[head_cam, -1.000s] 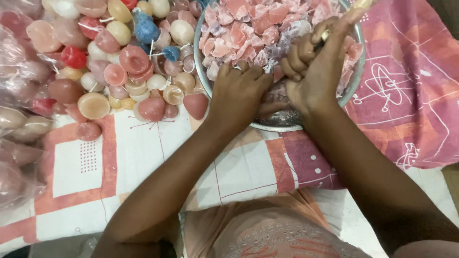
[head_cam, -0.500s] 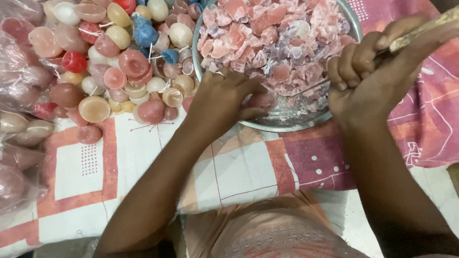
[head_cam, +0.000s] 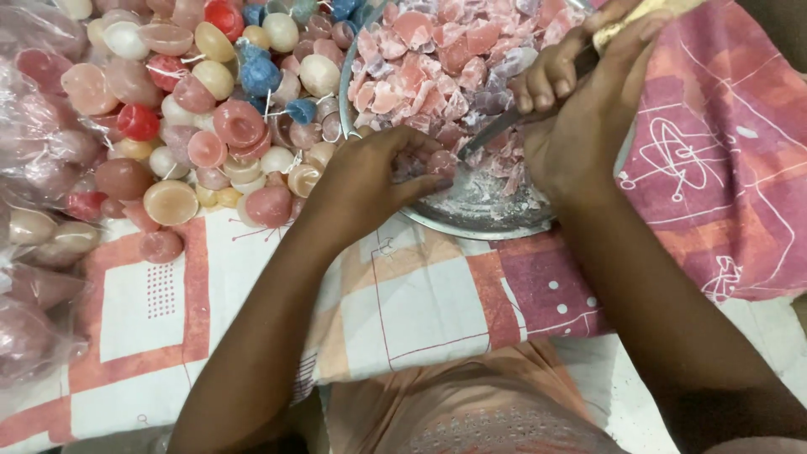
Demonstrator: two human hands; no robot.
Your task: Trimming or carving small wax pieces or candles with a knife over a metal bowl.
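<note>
Left hand (head_cam: 374,176) curled over near rim of metal bowl (head_cam: 471,220), fingertips pinching a pink wax chunk (head_cam: 439,161) | right hand (head_cam: 580,118) fisted round knife handle (head_cam: 635,15), blade (head_cam: 496,130) angled down into broken pink wax pieces (head_cam: 437,59) | heap of small round candles (head_cam: 210,126) left of bowl, on patterned cloth (head_cam: 420,294).

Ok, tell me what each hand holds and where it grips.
The right hand grips a knife by its pale handle. The left hand pinches a pink wax piece in its fingertips.
</note>
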